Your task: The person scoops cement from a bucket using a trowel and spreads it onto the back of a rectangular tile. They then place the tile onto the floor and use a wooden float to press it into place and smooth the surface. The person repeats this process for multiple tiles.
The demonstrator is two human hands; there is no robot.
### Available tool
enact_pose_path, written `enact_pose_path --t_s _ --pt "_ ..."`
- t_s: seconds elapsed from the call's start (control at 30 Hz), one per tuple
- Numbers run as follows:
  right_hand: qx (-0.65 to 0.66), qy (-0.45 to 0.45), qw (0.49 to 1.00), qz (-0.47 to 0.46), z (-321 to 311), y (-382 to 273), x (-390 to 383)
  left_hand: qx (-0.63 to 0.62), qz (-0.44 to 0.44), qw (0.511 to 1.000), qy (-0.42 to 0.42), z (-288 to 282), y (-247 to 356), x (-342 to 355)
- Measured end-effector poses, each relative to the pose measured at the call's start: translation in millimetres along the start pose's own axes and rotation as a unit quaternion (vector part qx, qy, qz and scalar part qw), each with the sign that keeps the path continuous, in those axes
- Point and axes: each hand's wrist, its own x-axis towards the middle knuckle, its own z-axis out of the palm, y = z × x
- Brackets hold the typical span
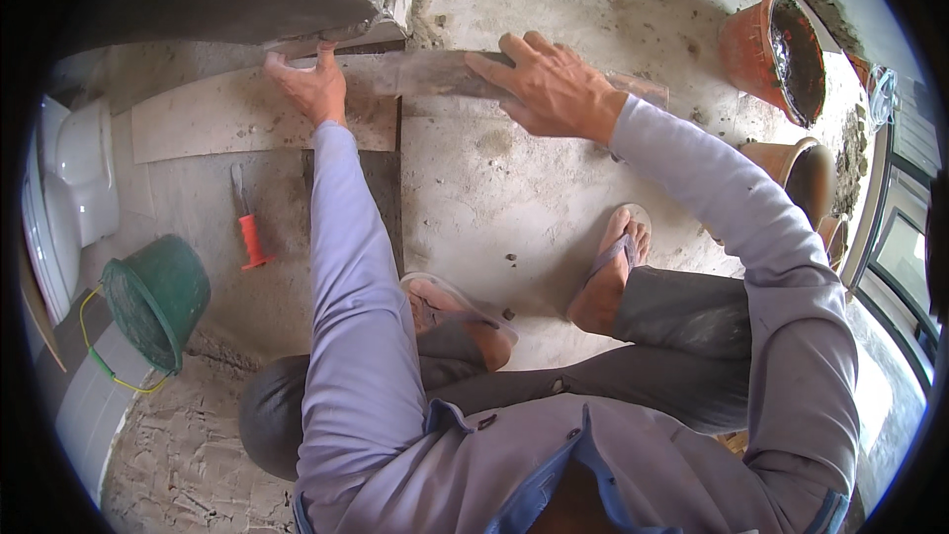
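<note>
Dusty, apparently concrete floor [494,227], flat bar [435,73], green bucket [183,282], toilet [87,166]

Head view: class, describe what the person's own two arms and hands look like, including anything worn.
The left sleeve and right sleeve are long, creased and plain lavender-grey. The left hand and right hand are bare, without gloves.

The head camera, a wide fisheye (black fills its corners), looks steeply down from above the lavender-grey shirt [652,460] toward the concrete floor [474,208], near enough to take in the left hand [316,89] and right hand [563,91].
</note>
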Motion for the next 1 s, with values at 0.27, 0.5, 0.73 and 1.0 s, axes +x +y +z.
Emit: enact_pose_path --t_s 0.27,0.5,0.73,1.0 --pt "0.007 0.05 0.999 -0.014 -9.5 0.8 3.0 0.014 0.024 1.0 -0.002 2.8 -8.2 0.9" --pt "-0.024 0.057 0.997 -0.038 -16.6 7.7 2.1 -0.006 0.014 1.0 0.013 6.6 -3.9 -1.9" --pt "-0.008 0.027 1.0 -0.008 -15.1 -5.6 -2.3 -0.021 -0.003 0.999 0.026 8.4 3.3 -2.1" --pt "-0.027 0.048 0.998 -0.001 -6.3 -8.6 -1.1 -0.055 -0.044 0.997 0.027 5.9 11.1 -5.8"
